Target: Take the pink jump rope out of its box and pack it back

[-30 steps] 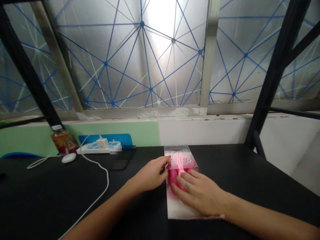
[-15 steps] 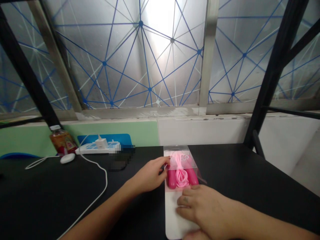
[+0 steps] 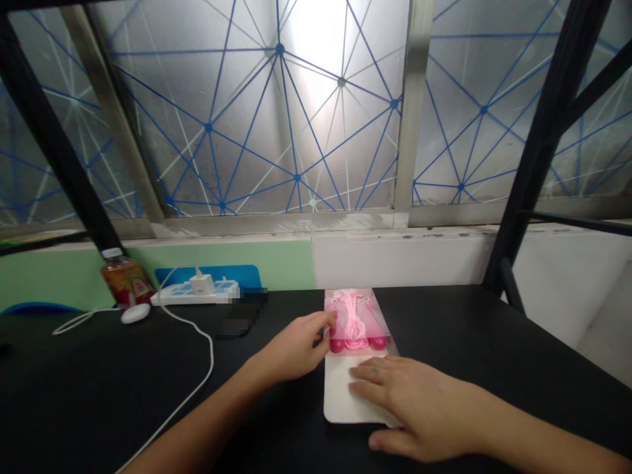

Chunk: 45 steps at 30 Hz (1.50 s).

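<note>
A clear plastic bag [image 3: 353,319] lies on the black table [image 3: 469,342], holding a pink skipping rope [image 3: 353,316] with pink handles [image 3: 358,343] lying across its lower end. My left hand [image 3: 296,345] is at the bag's left edge, its fingertips pinching the plastic. Below the handles, a white flap [image 3: 338,395] lies flat on the table. My right hand [image 3: 415,411] rests on the flap's right side, with the fingers flat and apart from the rope.
Behind the bag stand a juice bottle [image 3: 126,280], a white power strip [image 3: 195,291] with a plugged-in charger, and a white mouse [image 3: 135,313]. A white cable [image 3: 207,355] curves across the table's left side. Black metal posts [image 3: 543,145] rise at the back right.
The white flap now ends nearer the handles, and the rope looks flatter. My right hand has moved up onto the flap. My left hand has stayed at the bag's edge.
</note>
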Each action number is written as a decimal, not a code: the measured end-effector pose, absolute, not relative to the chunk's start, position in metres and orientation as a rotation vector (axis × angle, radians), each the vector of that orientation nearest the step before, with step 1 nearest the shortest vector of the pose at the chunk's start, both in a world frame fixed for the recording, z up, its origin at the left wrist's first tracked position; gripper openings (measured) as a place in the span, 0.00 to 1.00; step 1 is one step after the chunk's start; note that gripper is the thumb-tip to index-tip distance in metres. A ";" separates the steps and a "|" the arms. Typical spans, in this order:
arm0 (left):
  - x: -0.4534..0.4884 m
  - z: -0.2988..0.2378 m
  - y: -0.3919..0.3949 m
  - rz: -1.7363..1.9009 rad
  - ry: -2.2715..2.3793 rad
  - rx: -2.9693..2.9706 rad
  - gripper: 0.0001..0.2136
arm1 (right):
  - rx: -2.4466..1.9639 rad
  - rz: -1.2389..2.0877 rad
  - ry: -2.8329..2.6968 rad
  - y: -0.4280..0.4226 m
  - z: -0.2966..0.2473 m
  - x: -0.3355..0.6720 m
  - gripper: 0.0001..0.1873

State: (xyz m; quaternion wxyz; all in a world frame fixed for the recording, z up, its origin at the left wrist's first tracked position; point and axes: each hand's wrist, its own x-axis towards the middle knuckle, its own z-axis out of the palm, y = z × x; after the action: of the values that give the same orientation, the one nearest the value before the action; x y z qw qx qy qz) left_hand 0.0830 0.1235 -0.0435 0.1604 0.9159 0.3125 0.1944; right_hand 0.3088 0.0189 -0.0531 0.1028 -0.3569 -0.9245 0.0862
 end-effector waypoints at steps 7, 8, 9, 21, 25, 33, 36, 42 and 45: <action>0.077 -0.048 0.126 0.539 0.847 2.552 0.13 | -1.131 0.021 -2.451 0.032 -0.049 0.329 0.15; 0.077 -0.047 0.125 0.523 0.848 2.548 0.12 | -1.169 0.007 -2.401 0.036 -0.053 0.332 0.17; 0.077 -0.045 0.124 0.510 0.855 2.547 0.11 | -1.205 0.011 -2.364 0.040 -0.057 0.336 0.21; 0.073 -0.043 0.115 0.426 0.865 2.722 0.21 | -1.348 -0.033 -2.232 0.054 -0.068 0.344 0.24; 0.074 -0.046 0.118 0.454 0.892 2.754 0.15 | -1.354 0.010 -2.297 0.053 -0.065 0.347 0.22; 0.072 -0.036 0.113 0.372 0.967 2.759 0.15 | -1.433 0.186 -2.256 0.058 -0.072 0.349 0.15; 0.071 -0.034 0.111 0.244 0.927 2.638 0.19 | -1.333 0.507 -2.285 0.055 -0.068 0.355 0.18; 0.075 -0.041 0.115 0.329 0.993 2.685 0.16 | -1.383 0.265 -2.339 0.056 -0.067 0.356 0.18; 0.077 -0.043 0.116 0.367 1.043 2.732 0.15 | -1.387 -0.077 -2.360 0.059 -0.071 0.350 0.13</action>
State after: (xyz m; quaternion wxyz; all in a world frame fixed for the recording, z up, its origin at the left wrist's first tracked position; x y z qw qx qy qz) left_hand 0.0767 0.1162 -0.0435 0.0970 0.9226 0.3522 0.1240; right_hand 0.3500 0.0589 -0.0708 0.2002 -0.4961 -0.8444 -0.0276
